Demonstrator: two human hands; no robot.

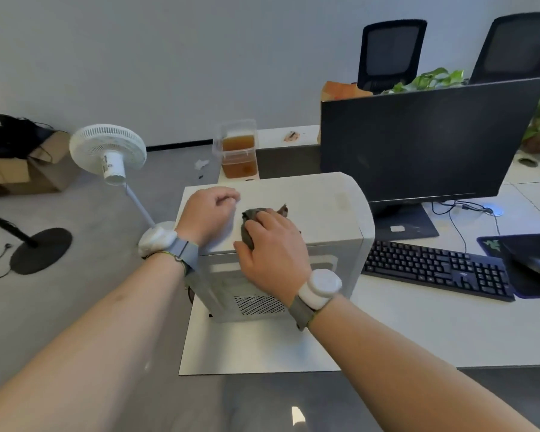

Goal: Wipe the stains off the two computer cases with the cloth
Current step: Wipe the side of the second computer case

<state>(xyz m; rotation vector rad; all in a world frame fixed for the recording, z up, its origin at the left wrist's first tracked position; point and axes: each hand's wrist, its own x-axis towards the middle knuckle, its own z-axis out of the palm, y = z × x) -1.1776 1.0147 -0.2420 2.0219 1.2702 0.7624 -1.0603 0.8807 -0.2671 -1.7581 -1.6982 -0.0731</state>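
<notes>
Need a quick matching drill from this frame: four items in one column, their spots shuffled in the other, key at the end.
Things:
1. cloth
2. keyboard
3. fan
4. left hand

Places:
A. standing on the floor, left of the desk
B. under the right hand, on top of the white computer case
C. on the desk in front of the monitor
D. resting on the case top, beside the cloth, fingers curled

Pairs: 1-B, 2-C, 3-A, 4-D
</notes>
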